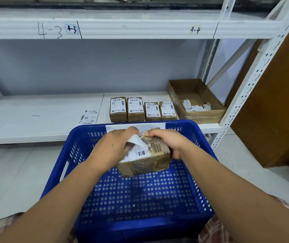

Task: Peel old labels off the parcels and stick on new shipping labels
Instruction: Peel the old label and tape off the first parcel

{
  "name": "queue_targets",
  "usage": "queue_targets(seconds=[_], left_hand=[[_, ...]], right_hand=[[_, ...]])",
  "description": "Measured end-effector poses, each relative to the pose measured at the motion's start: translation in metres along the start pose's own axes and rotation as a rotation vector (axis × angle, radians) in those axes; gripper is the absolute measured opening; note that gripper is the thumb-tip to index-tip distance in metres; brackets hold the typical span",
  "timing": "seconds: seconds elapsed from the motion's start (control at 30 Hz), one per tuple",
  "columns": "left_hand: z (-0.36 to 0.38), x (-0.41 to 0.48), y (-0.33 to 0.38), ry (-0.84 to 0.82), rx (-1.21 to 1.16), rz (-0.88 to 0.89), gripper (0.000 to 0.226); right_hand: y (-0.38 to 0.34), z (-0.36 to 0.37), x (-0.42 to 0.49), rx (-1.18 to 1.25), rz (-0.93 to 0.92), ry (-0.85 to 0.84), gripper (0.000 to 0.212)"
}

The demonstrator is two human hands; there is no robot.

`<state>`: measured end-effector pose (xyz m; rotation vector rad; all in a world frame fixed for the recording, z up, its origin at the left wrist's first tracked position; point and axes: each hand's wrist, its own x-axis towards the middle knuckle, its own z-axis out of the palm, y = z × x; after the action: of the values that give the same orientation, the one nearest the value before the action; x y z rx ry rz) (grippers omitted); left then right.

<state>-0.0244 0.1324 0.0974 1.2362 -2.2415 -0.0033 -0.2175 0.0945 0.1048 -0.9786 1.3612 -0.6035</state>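
Cardboard parcel (145, 163) under left hand (113, 146), right hand (168, 140); label (140, 151) seemingly unreadable.

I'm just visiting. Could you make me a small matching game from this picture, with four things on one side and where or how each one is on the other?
Things:
1. parcel
2. loose label sheet
3. open carton
4. basket

States:
A. lies flat on the shelf
B. blue, below the parcel
C. holds white paper scraps
D. gripped by the right hand, with the left hand pinching its old label

Pairs: 1-D; 2-A; 3-C; 4-B
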Motion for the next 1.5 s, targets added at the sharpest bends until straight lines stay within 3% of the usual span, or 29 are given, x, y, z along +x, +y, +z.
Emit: queue_targets(seconds=[0.07, 0.1, 0.13, 0.23, 0.33, 0.43, 0.53, 0.63, 0.73, 0.97, 1.07, 1.23, 1.5], left_hand=[[-0.005, 0.001, 0.006, -0.031, -0.137, -0.127, 0.078], [-0.007, 0.002, 0.008, -0.062, -0.216, -0.233, 0.086], [-0.006, 0.002, 0.009, -0.065, -0.290, -0.308, 0.082], [-0.003, 0.004, 0.008, 0.015, -0.451, -0.444, 0.042], [-0.002, 0.008, 0.010, 0.056, -0.613, -0.623, 0.034], [-0.001, 0.014, 0.012, 0.200, -0.663, -0.727, 0.014], [0.005, 0.013, 0.008, 0.281, -0.677, -0.910, 0.023], [0.007, 0.013, 0.003, 0.150, -0.789, -1.007, 0.037], [0.006, 0.013, 0.006, 0.118, -0.805, -0.952, 0.032], [0.008, 0.011, 0.005, 0.038, -0.345, -0.702, 0.027], [0.006, 0.011, 0.010, -0.001, -0.205, -0.536, 0.019], [0.002, 0.007, 0.014, -0.054, -0.181, -0.443, 0.012], [0.003, 0.006, 0.019, -0.105, -0.124, -0.388, 0.014]], right_hand=[[-0.001, -0.001, -0.002, 0.012, -0.015, -0.018, 0.041], [-0.001, 0.000, -0.004, 0.024, -0.028, -0.013, 0.042], [-0.001, 0.001, -0.005, 0.040, -0.042, -0.001, 0.042], [0.003, 0.010, -0.005, 0.053, -0.119, 0.092, 0.048], [0.008, 0.022, -0.002, -0.090, -0.192, 0.248, 0.049], [0.013, 0.034, -0.007, -0.261, -0.272, 0.309, 0.042], [0.018, 0.043, -0.011, -0.322, -0.332, 0.308, 0.049], [0.020, 0.046, -0.011, -0.278, -0.359, 0.317, 0.051], [0.020, 0.044, -0.010, -0.273, -0.333, 0.286, 0.048], [0.021, 0.038, -0.001, -0.420, -0.252, 0.196, 0.047], [0.018, 0.033, 0.000, -0.409, -0.350, 0.167, 0.065], [0.017, 0.027, 0.000, -0.398, -0.436, 0.078, 0.104], [0.021, 0.030, 0.005, -0.403, -0.343, 0.082, 0.081]])
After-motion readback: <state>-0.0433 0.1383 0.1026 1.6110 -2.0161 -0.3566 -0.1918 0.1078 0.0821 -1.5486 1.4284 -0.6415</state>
